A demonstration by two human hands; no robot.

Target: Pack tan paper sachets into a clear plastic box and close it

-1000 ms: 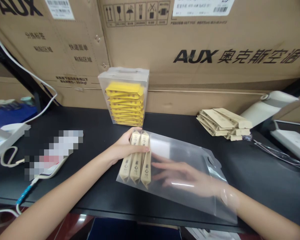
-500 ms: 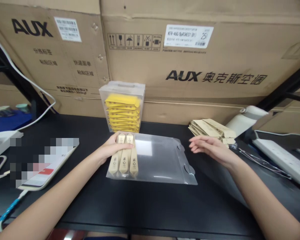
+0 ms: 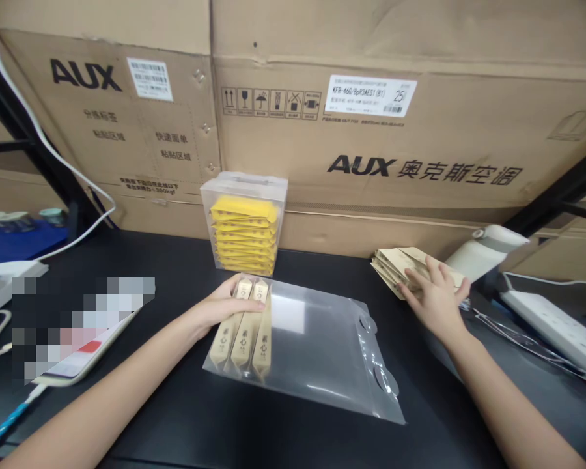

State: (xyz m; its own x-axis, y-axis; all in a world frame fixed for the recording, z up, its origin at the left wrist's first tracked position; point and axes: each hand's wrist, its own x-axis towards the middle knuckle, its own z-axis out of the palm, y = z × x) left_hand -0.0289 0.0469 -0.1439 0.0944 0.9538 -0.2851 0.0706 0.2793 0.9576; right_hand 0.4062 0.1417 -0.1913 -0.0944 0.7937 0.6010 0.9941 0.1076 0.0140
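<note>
In front of the person at the black counter (image 3: pixel 322 446), the left hand (image 3: pixel 215 309) was clamped on one end of a clear case (image 3: pixel 322 352) with three tan packets (image 3: pixel 243 332) inside. Farther right, the right hand (image 3: pixel 437 296) lay over a pile of tan packets (image 3: pixel 389 260), fingers apart, near a white bottle (image 3: pixel 486 251). An upright case (image 3: pixel 245 184) of yellow packets (image 3: pixel 244 238) stood behind, before AUX-marked cardboard (image 3: pixel 273 146).
</note>
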